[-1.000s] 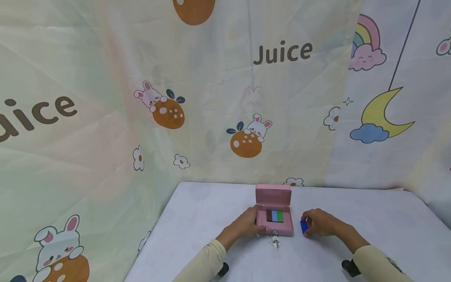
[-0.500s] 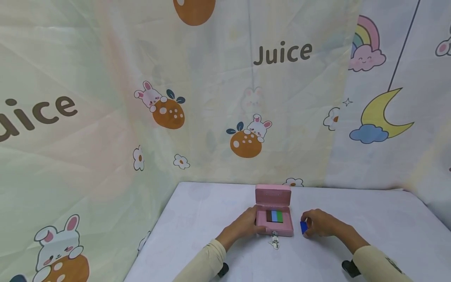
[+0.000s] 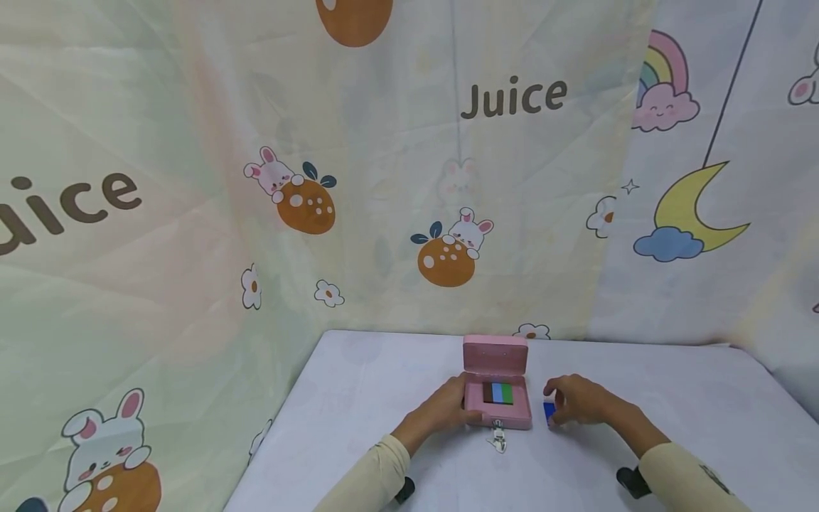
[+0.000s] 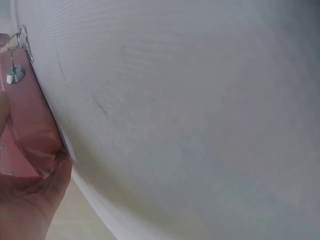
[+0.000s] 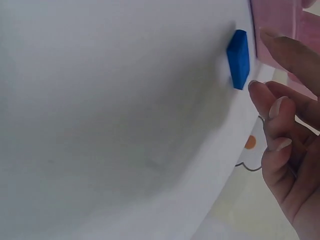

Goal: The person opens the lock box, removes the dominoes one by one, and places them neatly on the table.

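A pink metal cash box [image 3: 498, 419] stands with its lid [image 3: 495, 355] raised. Inside lie brown, light blue and green strips [image 3: 498, 393] side by side. Keys [image 3: 498, 439] hang from the lock at its front. My left hand [image 3: 443, 408] grips the box's left side, thumb at the front and fingers behind. To the right of the box, a blue rectangular block [image 5: 239, 60] rests on the white table. My right hand [image 3: 579, 400] is just beside the block, its thumb and forefinger spread apart. The right wrist view shows a gap between the fingertips and the block.
The table's white cover [image 3: 371, 377] extends around the box, its far edge close to a printed cloth backdrop [image 3: 384, 142]. Dark wrist-mounted devices [image 3: 633, 482] show beneath the sleeves.
My right hand has let go of the blue block and lifted slightly, its fingers parting. The block stays on the table, and my left hand keeps its grip on the cash box.
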`<action>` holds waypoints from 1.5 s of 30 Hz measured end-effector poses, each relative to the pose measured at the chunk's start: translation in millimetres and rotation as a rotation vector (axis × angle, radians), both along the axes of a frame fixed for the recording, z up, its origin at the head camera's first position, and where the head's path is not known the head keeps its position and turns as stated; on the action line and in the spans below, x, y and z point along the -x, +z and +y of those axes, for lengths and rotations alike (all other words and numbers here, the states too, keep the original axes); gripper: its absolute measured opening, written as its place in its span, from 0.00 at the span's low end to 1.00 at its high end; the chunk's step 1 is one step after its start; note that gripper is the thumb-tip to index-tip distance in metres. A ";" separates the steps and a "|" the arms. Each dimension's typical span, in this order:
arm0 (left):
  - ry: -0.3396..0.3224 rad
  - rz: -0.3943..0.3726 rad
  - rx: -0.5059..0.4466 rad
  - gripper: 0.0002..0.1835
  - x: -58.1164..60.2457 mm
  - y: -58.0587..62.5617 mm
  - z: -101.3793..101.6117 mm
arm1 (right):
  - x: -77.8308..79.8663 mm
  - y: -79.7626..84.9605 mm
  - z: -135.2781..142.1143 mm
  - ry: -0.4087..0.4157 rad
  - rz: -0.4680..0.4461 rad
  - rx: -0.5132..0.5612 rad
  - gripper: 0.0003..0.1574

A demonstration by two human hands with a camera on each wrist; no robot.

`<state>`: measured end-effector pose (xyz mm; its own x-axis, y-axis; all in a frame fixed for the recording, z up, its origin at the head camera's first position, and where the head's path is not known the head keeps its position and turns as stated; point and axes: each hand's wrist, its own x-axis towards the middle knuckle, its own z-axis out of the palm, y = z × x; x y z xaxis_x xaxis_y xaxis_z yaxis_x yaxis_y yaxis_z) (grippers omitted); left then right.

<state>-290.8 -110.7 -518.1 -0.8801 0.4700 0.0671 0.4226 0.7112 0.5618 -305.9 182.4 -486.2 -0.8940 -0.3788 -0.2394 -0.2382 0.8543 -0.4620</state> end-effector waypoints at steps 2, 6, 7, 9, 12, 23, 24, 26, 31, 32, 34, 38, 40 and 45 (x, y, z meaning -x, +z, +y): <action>0.005 -0.003 -0.002 0.43 0.6 -0.8 -0.5 | -0.2 4.6 -2.1 0.005 0.013 0.006 0.30; 0.014 -0.019 -0.012 0.42 1.2 -1.4 -1.9 | -0.4 12.9 -9.5 0.015 0.049 0.026 0.28; 0.015 -0.024 -0.015 0.42 1.2 -1.2 -2.3 | -0.3 14.7 -11.9 0.025 0.059 0.029 0.28; 0.012 -0.028 -0.027 0.42 1.0 -1.0 -2.8 | 0.1 18.4 -17.7 0.042 0.076 0.035 0.28; -0.001 -0.028 -0.049 0.43 1.1 -0.6 -3.5 | 1.0 24.4 -28.2 0.078 0.097 0.045 0.27; -0.048 -0.028 -0.089 0.40 2.3 1.0 -4.2 | 3.8 30.8 -64.2 0.124 0.118 0.114 0.22; -0.047 -0.033 -0.089 0.40 2.1 1.4 -4.0 | 4.7 29.7 -66.7 0.127 0.120 0.117 0.22; -0.043 -0.039 -0.087 0.40 1.7 2.4 -3.8 | 6.9 26.4 -71.3 0.122 0.122 0.114 0.22; -0.047 -0.039 -0.084 0.39 0.9 4.2 -3.0 | 11.6 20.7 -80.6 0.123 0.127 0.106 0.24; -0.047 -0.039 -0.083 0.39 0.6 4.2 -2.8 | 12.0 20.3 -82.0 0.128 0.126 0.102 0.24; -0.047 -0.036 -0.077 0.40 0.4 4.3 -2.9 | 13.5 18.7 -85.0 0.133 0.131 0.101 0.24; -0.047 -0.027 -0.067 0.40 -0.2 4.5 -2.8 | 15.0 15.3 -90.0 0.123 0.146 0.094 0.25; -0.050 -0.016 -0.062 0.41 0.1 3.9 -2.7 | 14.3 13.8 -92.7 0.112 0.152 0.085 0.25; -0.058 0.001 -0.045 0.41 0.9 1.2 -2.4 | 12.9 10.0 -99.4 0.096 0.153 0.033 0.21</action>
